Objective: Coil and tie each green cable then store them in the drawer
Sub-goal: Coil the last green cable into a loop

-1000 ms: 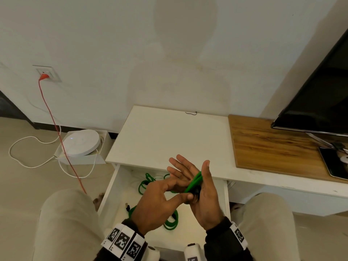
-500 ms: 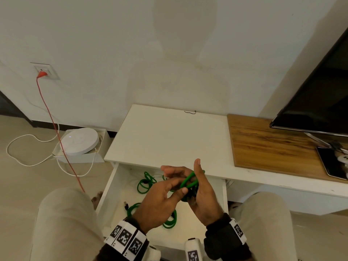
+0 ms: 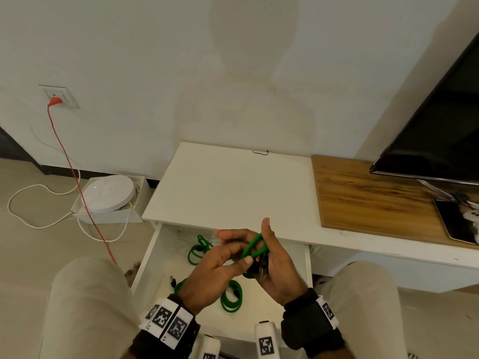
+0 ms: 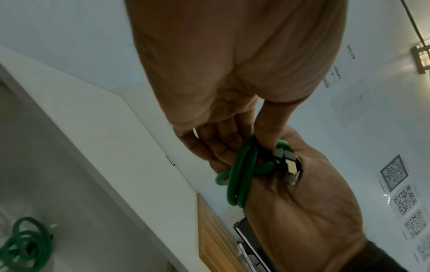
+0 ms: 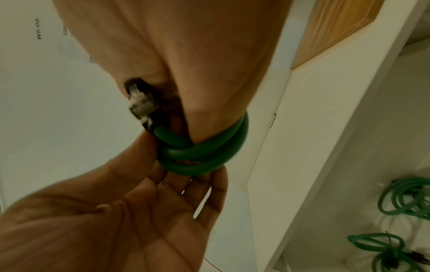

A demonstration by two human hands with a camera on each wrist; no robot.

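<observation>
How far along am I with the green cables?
Done: two coiled green cables already lie in the open drawer. In hand: both hands hold a third cable, looped around the right hand. Left: tying and storing it.

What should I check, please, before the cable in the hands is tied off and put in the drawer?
1. Cable held: ok, left hand and right hand both grip the green cable.
2. Loops gathered: ok, they lie together in the left wrist view.
3. Plug ends controlled: ok, against the right palm.
4. Tie finished: cannot tell.
5. Drawer open: ok.
6. Space inside: ok, beside the stored coils.
</observation>
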